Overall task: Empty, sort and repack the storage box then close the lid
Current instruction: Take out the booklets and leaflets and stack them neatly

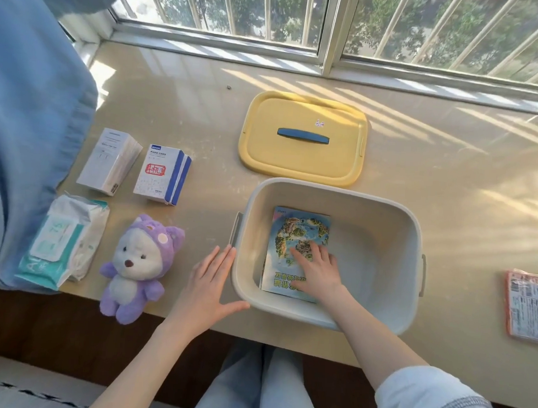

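I log a beige worktop, sun-striped. Left side, lying apart from each other: white carton, blue-and-white carton, wipes pack, purple plush toy. Centre: grey storage box, yellow lid flat just behind it; orange packet at the right edge.

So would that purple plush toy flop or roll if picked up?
Probably floppy: the toy looks soft and stuffed, with its limbs splayed. Likely light, being fabric. Lying flat on its back, it shouldn't roll.
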